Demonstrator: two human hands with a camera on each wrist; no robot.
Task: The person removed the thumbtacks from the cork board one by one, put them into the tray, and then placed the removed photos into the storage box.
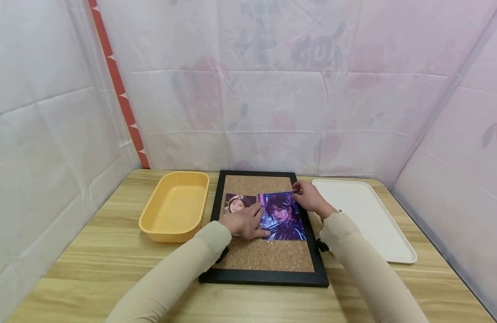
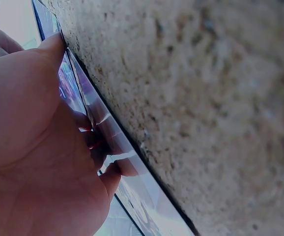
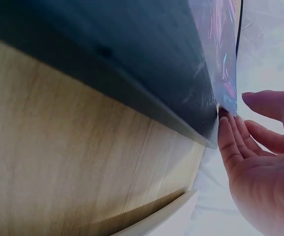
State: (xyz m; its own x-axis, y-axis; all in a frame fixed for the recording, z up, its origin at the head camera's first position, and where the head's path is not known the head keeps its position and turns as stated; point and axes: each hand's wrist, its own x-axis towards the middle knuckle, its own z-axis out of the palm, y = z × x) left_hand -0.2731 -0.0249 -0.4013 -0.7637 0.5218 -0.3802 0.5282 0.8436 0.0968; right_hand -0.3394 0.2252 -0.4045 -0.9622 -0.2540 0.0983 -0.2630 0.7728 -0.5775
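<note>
A cork board (image 1: 264,258) in a black frame lies on the table with two pictures side by side on it. My left hand (image 1: 245,220) rests flat over the smiling portrait (image 1: 237,203), hiding much of it, with the thumb over the edge of the purple character picture (image 1: 286,217). From the left wrist, the fingers of that hand (image 2: 48,128) lie along the glossy pictures. My right hand (image 1: 309,196) is at the purple picture's top right corner, over the frame's right side. In the right wrist view its fingertips (image 3: 224,123) touch that corner, the thumb standing apart.
A yellow tub (image 1: 173,206) stands left of the board. To the right lies a white tray (image 1: 373,220), partly behind the right forearm. Patterned cloth (image 1: 272,103) hangs behind and at both sides of the wooden table (image 1: 98,264).
</note>
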